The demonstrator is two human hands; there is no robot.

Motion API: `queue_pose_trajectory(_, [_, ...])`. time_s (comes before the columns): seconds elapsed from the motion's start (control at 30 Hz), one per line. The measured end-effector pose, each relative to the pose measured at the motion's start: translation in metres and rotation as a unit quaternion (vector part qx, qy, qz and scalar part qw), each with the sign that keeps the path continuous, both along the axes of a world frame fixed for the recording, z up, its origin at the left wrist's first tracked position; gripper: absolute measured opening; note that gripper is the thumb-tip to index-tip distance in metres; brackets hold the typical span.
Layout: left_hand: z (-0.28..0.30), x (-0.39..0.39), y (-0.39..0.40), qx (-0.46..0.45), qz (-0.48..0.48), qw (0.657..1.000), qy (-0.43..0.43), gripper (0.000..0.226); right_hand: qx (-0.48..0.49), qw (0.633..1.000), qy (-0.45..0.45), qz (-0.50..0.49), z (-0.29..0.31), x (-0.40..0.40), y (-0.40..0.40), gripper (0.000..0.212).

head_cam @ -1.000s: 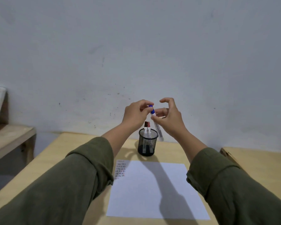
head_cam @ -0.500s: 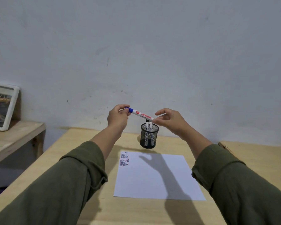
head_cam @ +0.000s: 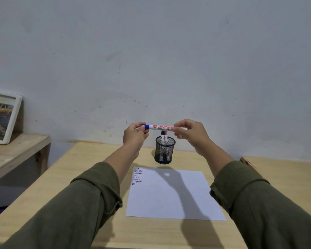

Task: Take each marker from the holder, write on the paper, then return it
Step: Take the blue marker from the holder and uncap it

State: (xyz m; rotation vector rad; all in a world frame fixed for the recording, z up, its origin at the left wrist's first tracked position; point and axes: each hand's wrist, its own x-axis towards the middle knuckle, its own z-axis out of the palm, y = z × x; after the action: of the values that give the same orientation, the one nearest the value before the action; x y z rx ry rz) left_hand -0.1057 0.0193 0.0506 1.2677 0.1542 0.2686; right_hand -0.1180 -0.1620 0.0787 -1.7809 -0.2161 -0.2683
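Gripping blue marker level above mesh holder: left hand pinching cap, right hand apparently pinching barrel.

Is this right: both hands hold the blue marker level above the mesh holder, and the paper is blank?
Not blank. In the head view the paper has rows of short marks at its top-left corner. The rest holds: left hand and right hand hold the blue marker level above the mesh holder.

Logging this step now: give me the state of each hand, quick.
Left hand: closed, pinching the blue-capped end of the whiteboard marker.
Right hand: closed, pinching the marker's other end, held level above the mesh holder.
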Motion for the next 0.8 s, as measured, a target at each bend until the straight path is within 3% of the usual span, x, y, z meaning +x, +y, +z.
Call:
queue_pose_trajectory(0.13, [-0.007,-0.002,-0.005,0.074,-0.038,0.996,-0.026,0.015,0.188,0.982,0.009,0.010,0.001,0.001,0.003,0.014])
queue_pose_trajectory(0.23, [-0.009,-0.005,-0.009,0.138,-0.055,0.988,-0.048,0.015,0.246,0.968,0.028,0.042,-0.001,-0.001,0.006,0.015])
queue_pose_trajectory(0.43, [-0.008,-0.011,-0.026,0.175,-0.069,0.977,-0.097,0.017,0.180,0.973,0.083,0.122,-0.017,0.001,0.010,0.015])
queue_pose_trajectory(0.8, [-0.020,-0.004,-0.030,0.215,-0.040,0.973,-0.072,0.021,0.174,0.975,0.070,0.119,-0.025,-0.002,0.010,0.013])
